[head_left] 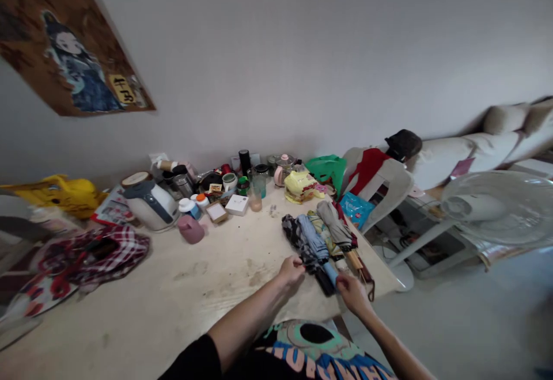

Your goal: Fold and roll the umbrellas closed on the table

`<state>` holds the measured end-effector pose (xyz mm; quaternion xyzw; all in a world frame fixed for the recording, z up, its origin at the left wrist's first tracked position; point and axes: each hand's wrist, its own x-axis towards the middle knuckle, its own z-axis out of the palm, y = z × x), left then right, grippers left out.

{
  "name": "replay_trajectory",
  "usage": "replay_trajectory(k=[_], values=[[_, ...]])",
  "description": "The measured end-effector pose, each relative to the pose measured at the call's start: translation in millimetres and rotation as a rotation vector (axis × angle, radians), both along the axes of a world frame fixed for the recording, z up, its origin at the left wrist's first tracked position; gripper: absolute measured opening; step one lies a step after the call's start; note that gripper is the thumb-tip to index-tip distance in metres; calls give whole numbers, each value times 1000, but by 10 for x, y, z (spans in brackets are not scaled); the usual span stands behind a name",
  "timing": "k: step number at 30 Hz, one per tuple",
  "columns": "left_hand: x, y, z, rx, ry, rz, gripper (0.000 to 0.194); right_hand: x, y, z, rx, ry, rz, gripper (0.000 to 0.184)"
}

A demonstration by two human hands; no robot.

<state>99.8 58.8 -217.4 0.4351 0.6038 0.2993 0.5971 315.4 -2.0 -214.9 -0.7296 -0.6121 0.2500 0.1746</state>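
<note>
Several folded umbrellas lie side by side near the table's right end. My left hand [291, 270] has its fingers pinched together at the near left edge of a black-and-grey patterned umbrella [294, 236]. On the light blue handle of a blue umbrella [311, 235], the fingers of my right hand [352, 293] are closed. To the right lie a yellow-green patterned umbrella [322, 229] and a grey umbrella [334, 224] with a wooden handle. A dark red umbrella with a brown handle [365, 273] is at the outer edge, partly hidden.
Along the wall stand a kettle [151, 202], a pink cup [190, 229], a white box [237, 205] and several jars. A checked cloth bag [116, 253] lies left. Beyond the right edge are a white chair [389, 187], a fan [496, 207] and a person's head [404, 144].
</note>
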Motion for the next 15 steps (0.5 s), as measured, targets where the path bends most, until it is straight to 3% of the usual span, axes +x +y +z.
replay_trajectory(k=[8,15], values=[[-401,-550,-108,-121,60,-129,8,119,-94,-95,20,-104,3,36],[-706,-676,-227,-64,202,-142,11,-129,62,-70,-117,-242,67,30]])
